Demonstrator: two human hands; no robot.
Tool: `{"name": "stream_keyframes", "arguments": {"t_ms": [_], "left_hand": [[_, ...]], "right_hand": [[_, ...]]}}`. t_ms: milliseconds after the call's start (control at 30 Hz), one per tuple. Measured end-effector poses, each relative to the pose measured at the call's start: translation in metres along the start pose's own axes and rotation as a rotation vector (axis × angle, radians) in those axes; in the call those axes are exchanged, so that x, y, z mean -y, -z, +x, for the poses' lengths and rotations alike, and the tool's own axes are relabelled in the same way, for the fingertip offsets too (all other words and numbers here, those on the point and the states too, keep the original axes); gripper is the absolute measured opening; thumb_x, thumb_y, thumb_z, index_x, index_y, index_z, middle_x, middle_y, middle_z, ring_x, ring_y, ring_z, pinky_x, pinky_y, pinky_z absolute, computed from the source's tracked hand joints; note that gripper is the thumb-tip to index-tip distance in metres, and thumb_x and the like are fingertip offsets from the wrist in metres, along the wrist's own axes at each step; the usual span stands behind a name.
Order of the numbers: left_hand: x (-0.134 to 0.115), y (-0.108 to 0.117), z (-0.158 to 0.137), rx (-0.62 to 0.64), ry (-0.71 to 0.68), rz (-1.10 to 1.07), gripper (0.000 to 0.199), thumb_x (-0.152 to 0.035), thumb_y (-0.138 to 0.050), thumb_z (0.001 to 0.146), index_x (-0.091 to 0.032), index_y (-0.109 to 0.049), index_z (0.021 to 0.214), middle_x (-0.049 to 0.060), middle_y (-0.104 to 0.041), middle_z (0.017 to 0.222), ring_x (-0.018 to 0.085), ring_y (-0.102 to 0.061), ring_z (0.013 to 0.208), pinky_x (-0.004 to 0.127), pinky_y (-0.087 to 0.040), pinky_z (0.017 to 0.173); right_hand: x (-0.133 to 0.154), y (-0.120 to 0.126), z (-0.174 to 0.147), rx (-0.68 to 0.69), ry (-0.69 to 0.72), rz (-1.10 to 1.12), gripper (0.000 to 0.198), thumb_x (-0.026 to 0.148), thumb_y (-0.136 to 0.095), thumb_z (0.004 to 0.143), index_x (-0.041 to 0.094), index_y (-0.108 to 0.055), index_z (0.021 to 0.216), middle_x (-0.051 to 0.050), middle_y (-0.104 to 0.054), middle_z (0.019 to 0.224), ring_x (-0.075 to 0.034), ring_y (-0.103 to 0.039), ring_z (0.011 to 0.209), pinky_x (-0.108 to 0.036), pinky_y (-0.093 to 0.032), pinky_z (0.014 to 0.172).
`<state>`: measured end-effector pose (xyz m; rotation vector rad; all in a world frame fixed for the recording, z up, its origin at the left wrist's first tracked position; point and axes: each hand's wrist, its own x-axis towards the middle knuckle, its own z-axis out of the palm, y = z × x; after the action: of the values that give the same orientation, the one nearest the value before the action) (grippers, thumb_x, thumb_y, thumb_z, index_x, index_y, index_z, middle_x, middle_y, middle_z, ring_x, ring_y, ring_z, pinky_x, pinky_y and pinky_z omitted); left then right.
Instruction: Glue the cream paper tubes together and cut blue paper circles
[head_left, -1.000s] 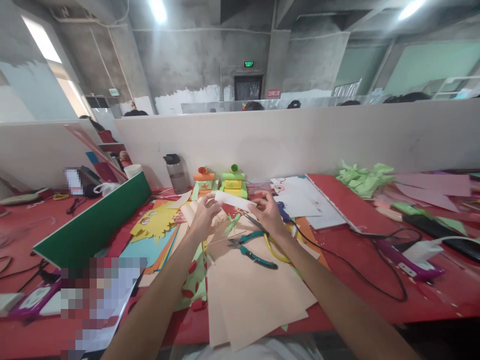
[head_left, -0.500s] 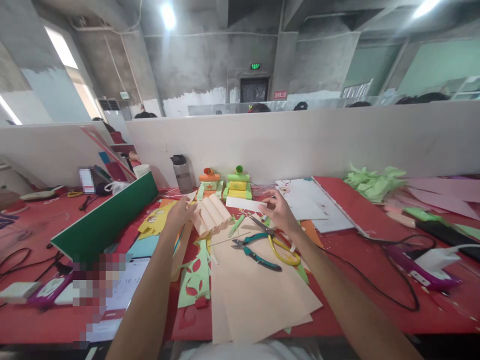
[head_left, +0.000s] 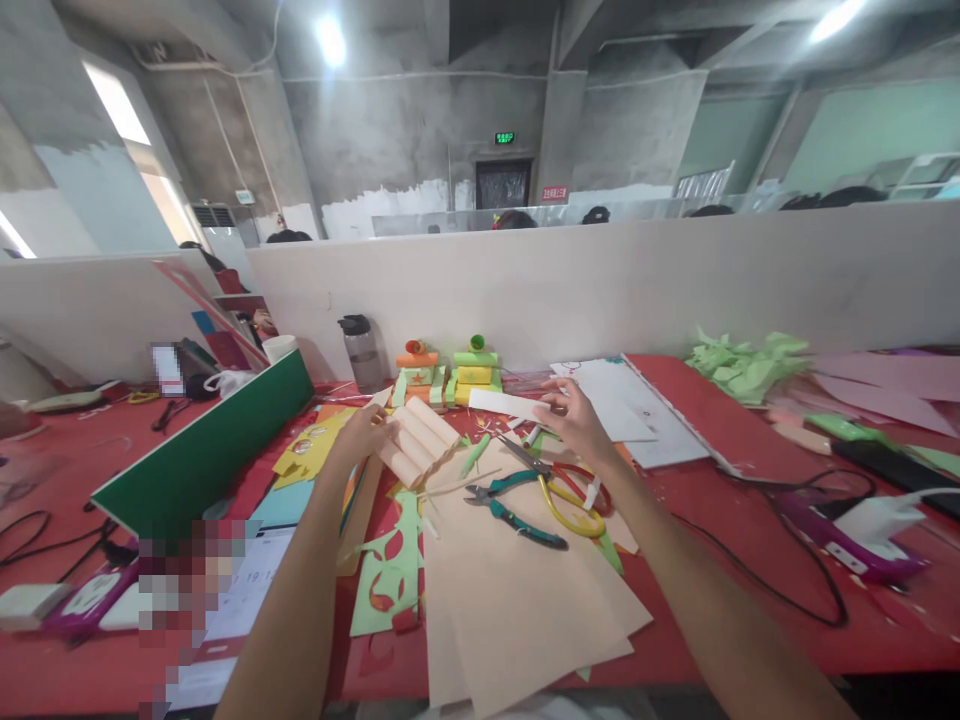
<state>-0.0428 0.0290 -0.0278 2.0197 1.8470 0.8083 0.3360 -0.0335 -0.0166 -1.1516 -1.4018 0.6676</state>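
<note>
A narrow white strip [head_left: 504, 404] lies at the middle of the scene, beyond the scissors and just in front of two small paper models. The person's right hand [head_left: 576, 420] pinches its right end between thumb and fingers; the left end is free. The left hand [head_left: 362, 437], well apart from the right, is at the left edge of a peach paper curled into side-by-side ridges [head_left: 417, 440]; whether its fingers grip that edge, I cannot tell.

Nearer, large peach sheets [head_left: 525, 610] overlap on a red table [head_left: 720, 500]. On them rest teal-handled pliers [head_left: 529, 525], with scissors [head_left: 541, 466] with yellow and red handles just right of them. To the sheets' left is a pale green cut-out paper [head_left: 410, 530] with openings in it.

Of the two models, the orange one [head_left: 418, 375] stands left and the green and yellow one [head_left: 475, 372] right. A dark-lidded bottle [head_left: 363, 355] stands left of both, before a white partition [head_left: 600, 280]. A green panel [head_left: 202, 440] slants across the left side; crumpled light green paper [head_left: 750, 368] and pink sheets [head_left: 885, 390] lie far right. Tops of heads show beyond the partition.
</note>
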Motion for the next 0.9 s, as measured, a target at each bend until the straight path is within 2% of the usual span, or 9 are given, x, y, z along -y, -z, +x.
{"name": "stream_keyframes", "arguments": {"t_ms": [167,467,633,733,900], "left_hand": [[0.0064,0.0022,-0.0012,0.028,0.024,-0.082,0.036,-0.05,-0.06,0.079,-0.019,-0.066,0.098,0.006,-0.073,0.081,0.021,-0.066,0.066,0.027,-0.047,0.058],[0.0017,0.0099,-0.003,-0.031,0.026,0.005,0.028,-0.044,-0.06,0.079,-0.02,-0.07,0.09,0.011,-0.074,0.102,0.029,-0.067,0.093,0.034,-0.048,0.077],[0.001,0.0082,-0.0026,-0.034,0.029,-0.034,0.038,-0.043,-0.061,0.076,-0.02,-0.07,0.104,0.012,-0.074,0.107,0.03,-0.067,0.095,0.036,-0.049,0.08],[0.001,0.0047,-0.0003,-0.02,0.001,-0.101,0.033,-0.042,-0.058,0.075,-0.02,-0.07,0.097,0.009,-0.074,0.102,0.028,-0.067,0.096,0.034,-0.049,0.081],[0.0046,0.005,0.004,-0.028,0.013,-0.212,0.03,-0.043,-0.057,0.07,-0.018,-0.065,0.084,0.007,-0.073,0.092,0.025,-0.067,0.085,0.031,-0.051,0.072]], "right_hand": [[0.0003,0.0028,0.0014,-0.008,-0.013,-0.018,0.045,0.037,-0.073,0.073,0.022,-0.051,0.109,-0.003,-0.071,0.089,-0.019,-0.065,0.072,-0.031,-0.052,0.064],[-0.0056,0.0031,0.0014,0.006,0.004,-0.06,0.043,0.036,-0.071,0.076,0.023,-0.051,0.112,-0.003,-0.071,0.087,-0.021,-0.066,0.075,-0.031,-0.051,0.068],[-0.0061,0.003,0.0016,0.008,0.012,-0.068,0.041,0.035,-0.071,0.076,0.023,-0.051,0.11,-0.003,-0.071,0.087,-0.021,-0.067,0.077,-0.032,-0.051,0.071],[-0.007,0.0026,0.0024,0.024,0.02,-0.059,0.041,0.034,-0.071,0.075,0.023,-0.051,0.109,-0.002,-0.07,0.087,-0.021,-0.067,0.078,-0.032,-0.051,0.07],[-0.0062,0.0018,0.0023,0.051,-0.004,-0.043,0.04,0.032,-0.072,0.075,0.023,-0.051,0.108,-0.001,-0.069,0.086,-0.02,-0.066,0.076,-0.031,-0.051,0.07]]}}
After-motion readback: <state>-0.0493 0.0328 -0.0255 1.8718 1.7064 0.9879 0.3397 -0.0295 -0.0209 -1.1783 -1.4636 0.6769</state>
